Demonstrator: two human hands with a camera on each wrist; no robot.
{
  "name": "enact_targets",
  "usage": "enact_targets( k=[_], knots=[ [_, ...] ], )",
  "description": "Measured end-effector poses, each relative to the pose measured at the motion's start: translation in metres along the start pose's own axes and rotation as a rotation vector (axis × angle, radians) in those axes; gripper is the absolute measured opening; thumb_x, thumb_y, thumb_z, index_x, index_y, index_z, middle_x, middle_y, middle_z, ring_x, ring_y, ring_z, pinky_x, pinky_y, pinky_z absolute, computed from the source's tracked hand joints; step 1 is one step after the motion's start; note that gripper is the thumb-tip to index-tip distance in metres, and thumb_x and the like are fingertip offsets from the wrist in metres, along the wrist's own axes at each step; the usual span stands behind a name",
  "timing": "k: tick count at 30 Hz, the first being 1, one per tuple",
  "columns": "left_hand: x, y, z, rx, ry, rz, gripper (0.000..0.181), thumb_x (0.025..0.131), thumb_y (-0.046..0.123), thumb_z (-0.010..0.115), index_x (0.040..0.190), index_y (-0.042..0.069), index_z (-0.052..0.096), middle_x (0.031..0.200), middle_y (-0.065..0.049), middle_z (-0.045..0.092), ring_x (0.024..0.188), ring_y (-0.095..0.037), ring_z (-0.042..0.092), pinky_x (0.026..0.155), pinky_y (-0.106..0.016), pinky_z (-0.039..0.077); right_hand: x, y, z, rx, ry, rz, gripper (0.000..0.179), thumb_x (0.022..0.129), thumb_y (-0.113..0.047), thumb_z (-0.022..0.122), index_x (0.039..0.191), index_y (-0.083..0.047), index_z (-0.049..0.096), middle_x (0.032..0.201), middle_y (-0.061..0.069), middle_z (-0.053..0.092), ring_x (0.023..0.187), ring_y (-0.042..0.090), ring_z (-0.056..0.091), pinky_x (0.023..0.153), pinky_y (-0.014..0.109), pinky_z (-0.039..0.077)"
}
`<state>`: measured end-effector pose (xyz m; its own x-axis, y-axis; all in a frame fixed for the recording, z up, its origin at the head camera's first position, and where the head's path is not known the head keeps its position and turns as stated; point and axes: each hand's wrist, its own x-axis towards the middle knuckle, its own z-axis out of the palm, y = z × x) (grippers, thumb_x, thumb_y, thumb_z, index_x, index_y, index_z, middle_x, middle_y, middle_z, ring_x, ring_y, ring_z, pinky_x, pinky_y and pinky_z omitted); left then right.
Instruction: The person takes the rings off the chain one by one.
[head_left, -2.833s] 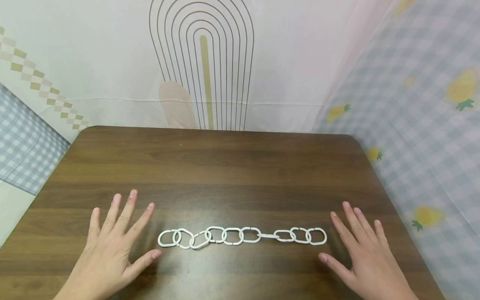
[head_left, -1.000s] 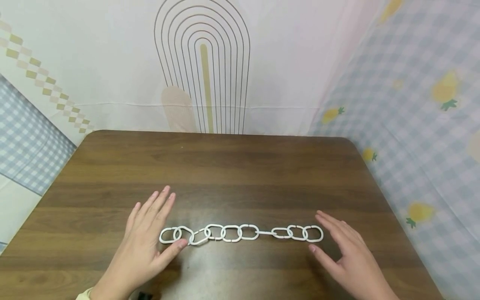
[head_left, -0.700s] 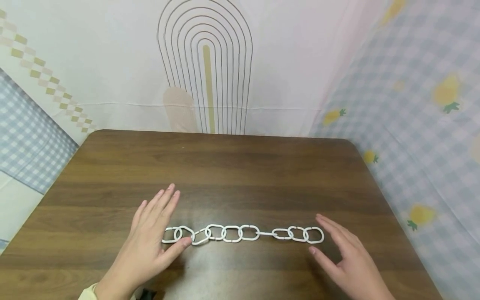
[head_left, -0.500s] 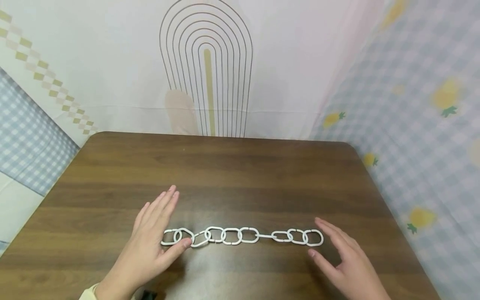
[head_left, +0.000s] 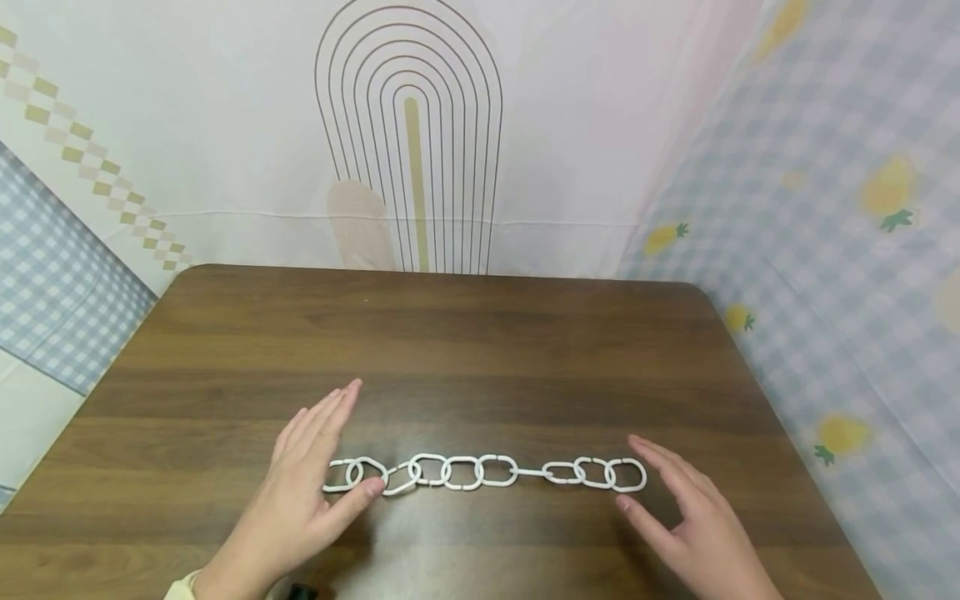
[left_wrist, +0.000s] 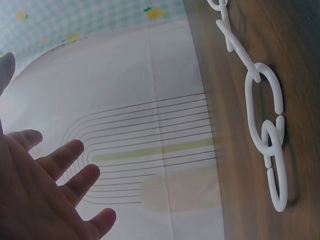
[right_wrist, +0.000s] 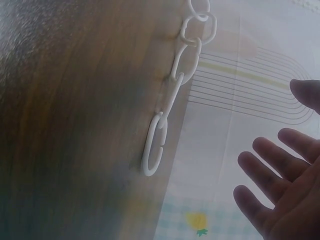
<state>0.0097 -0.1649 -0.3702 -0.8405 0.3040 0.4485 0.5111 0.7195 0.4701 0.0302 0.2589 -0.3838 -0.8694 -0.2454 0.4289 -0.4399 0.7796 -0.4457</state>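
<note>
White link chain lies stretched across the near part of the tabletop, between the two hands and, it seems, gripped by neither. Near its left end is the left hand, its fingers extended and its thumb held apart; the head view puts the thumb across the links, but the left wrist view shows clear space between. Just beyond the other end is the right hand, thumb and fingers apart, nothing between them.

A sharp pull or twist could well unhook a link, since several have a narrow break in the loop, as the end link shows. One edge-on link might bind against its neighbours if the row were dragged sideways, and uneven lifting could tangle it.

The loops look like smooth, matte plastic, rounded oblongs of even thickness. Beneath them is brown wood-grain with a soft sheen; behind hangs creased, arch-printed cloth.
</note>
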Motion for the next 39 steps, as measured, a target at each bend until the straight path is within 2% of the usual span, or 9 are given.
enact_targets(
  k=[13, 18, 24, 29, 32, 36, 39],
  knots=[
    [0.002, 0.004, 0.002, -0.026, 0.013, 0.021, 0.087, 0.091, 0.048, 0.068, 0.158, 0.009, 0.029, 0.159, -0.007, 0.038, 0.143, -0.028, 0.035, 0.121, -0.038, 0.011, -0.001, 0.002, 0.002, -0.005, 0.005, -0.001, 0.076, 0.072, -0.01, 0.088, 0.141, -0.017, 0.057, 0.135, 0.004, 0.063, 0.13, -0.003, 0.044, 0.106, 0.005, 0.022],
    [0.002, 0.005, 0.003, -0.027, 0.024, 0.036, 0.086, 0.091, 0.048, 0.068, 0.157, 0.009, 0.03, 0.158, -0.007, 0.039, 0.142, -0.027, 0.036, 0.121, -0.036, 0.012, -0.003, 0.001, 0.001, -0.009, 0.009, 0.007, 0.075, 0.072, -0.011, 0.088, 0.14, -0.019, 0.058, 0.134, 0.0, 0.063, 0.126, 0.004, 0.05, 0.105, 0.004, 0.021],
    [0.003, 0.009, 0.004, -0.036, -0.012, 0.009, 0.089, 0.086, 0.04, 0.075, 0.158, 0.011, 0.029, 0.158, -0.007, 0.039, 0.143, -0.027, 0.035, 0.12, -0.043, 0.015, -0.003, 0.0, 0.002, 0.003, 0.023, 0.007, 0.074, 0.071, -0.011, 0.089, 0.138, -0.021, 0.06, 0.132, -0.002, 0.064, 0.118, 0.014, 0.058, 0.103, 0.004, 0.023],
    [0.002, 0.009, 0.007, -0.043, -0.007, 0.031, 0.085, 0.087, 0.039, 0.074, 0.157, 0.012, 0.033, 0.158, -0.006, 0.039, 0.142, -0.027, 0.036, 0.12, -0.039, 0.017, -0.004, 0.003, 0.004, 0.024, 0.034, -0.003, 0.073, 0.07, -0.009, 0.089, 0.137, -0.02, 0.061, 0.129, -0.002, 0.065, 0.121, 0.004, 0.055, 0.103, 0.002, 0.026],
    [0.002, 0.009, 0.01, -0.055, 0.001, 0.056, 0.078, 0.087, 0.038, 0.074, 0.153, 0.013, 0.04, 0.158, -0.005, 0.04, 0.141, -0.028, 0.039, 0.116, -0.045, 0.024, -0.006, 0.003, 0.006, 0.033, 0.035, -0.005, 0.072, 0.071, -0.008, 0.089, 0.136, -0.019, 0.061, 0.128, -0.002, 0.065, 0.122, -0.004, 0.052, 0.102, 0.002, 0.028],
    [0.002, 0.01, 0.012, -0.064, -0.004, 0.063, 0.071, 0.086, 0.036, 0.075, 0.148, 0.014, 0.046, 0.157, -0.004, 0.04, 0.139, -0.028, 0.041, 0.108, -0.054, 0.03, -0.007, 0.003, 0.008, 0.045, 0.043, 0.0, 0.071, 0.07, -0.007, 0.089, 0.135, -0.018, 0.062, 0.127, -0.002, 0.066, 0.12, -0.006, 0.052, 0.1, 0.001, 0.029],
    [0.002, 0.011, 0.013, -0.066, -0.008, 0.063, 0.071, 0.087, 0.036, 0.076, 0.147, 0.014, 0.046, 0.157, -0.004, 0.04, 0.139, -0.028, 0.042, 0.107, -0.053, 0.031, -0.007, 0.002, 0.009, 0.053, 0.046, 0.009, 0.071, 0.07, -0.006, 0.089, 0.134, -0.018, 0.063, 0.126, -0.002, 0.066, 0.119, -0.004, 0.054, 0.099, 0.001, 0.029]
  ],
)
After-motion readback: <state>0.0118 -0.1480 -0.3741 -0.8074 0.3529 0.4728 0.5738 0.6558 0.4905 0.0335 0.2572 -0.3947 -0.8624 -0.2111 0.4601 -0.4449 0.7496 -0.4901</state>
